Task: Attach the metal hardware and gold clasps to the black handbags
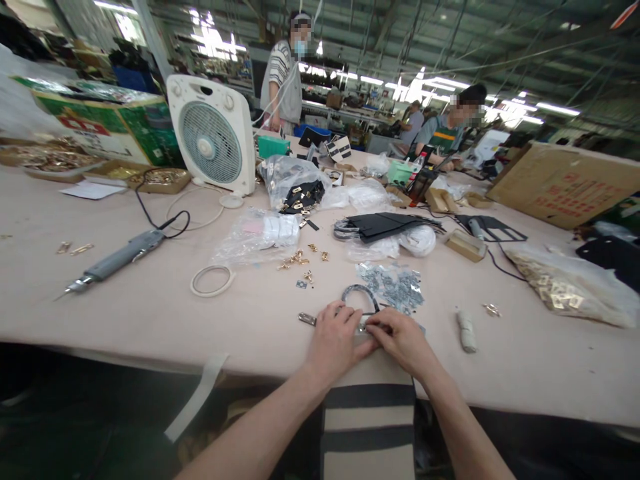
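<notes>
At the table's near edge, a black-and-beige striped panel (369, 419) hangs down toward me, its top part lying on the table. A dark, rounded loop handle (361, 290) stands beyond my fingers. My left hand (336, 335) is bent over the panel's upper end and grips it, thumb toward the right. My right hand (403, 339) pinches at the same spot with thumb and fingers together; what is between them is too small to tell. A small metal-ended strap piece (307, 319) pokes out left of my left hand. Flat grey metal plates (395, 285) lie scattered just beyond.
An electric screwdriver (117, 260) and a tape roll (212, 281) lie left. Gold-coloured fittings (300, 260), black straps (383, 225) and plastic bags (257, 237) lie ahead. A fan (213, 133) stands back left, a cardboard box (570, 183) back right. Two people (283, 80) work across the table.
</notes>
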### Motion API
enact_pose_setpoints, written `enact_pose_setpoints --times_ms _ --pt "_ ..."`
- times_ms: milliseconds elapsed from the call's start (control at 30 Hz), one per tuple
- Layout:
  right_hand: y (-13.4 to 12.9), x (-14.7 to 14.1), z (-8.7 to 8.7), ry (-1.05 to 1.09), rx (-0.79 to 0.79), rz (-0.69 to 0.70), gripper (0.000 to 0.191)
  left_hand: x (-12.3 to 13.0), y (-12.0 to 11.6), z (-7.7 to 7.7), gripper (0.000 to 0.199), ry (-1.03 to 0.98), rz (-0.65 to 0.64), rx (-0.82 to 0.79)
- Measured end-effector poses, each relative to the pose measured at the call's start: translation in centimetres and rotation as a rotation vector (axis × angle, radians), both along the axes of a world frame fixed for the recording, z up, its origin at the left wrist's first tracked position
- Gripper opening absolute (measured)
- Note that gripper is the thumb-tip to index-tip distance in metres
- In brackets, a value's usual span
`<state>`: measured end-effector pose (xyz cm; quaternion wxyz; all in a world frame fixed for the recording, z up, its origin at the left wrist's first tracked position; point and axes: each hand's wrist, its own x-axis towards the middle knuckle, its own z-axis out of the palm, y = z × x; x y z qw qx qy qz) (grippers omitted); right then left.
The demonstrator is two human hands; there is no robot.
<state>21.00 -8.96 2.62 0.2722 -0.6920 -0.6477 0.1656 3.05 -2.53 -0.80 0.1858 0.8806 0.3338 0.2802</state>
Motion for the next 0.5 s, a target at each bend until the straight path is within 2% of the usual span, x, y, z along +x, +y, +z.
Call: enact_pose_setpoints --times_ms 100,300,500 --pt "-0.17 -0.25 -0.11 -0.021 0.007 0.002 0.016 -0.02 0.03 0.00 0.053 0.000 0.001 0.002" --pt "-0.03 -0.34 -0.49 0.021 -0.044 -0.096 0.013 -0.12 0.07 0.10 0.056 0.001 -0.014 -0.005" --pt "0.09 -0.31 -0.28 -0.090 -0.024 -0.034 0.017 -0.21 0.07 0.11 0.056 0.003 -0.015 -0.029"
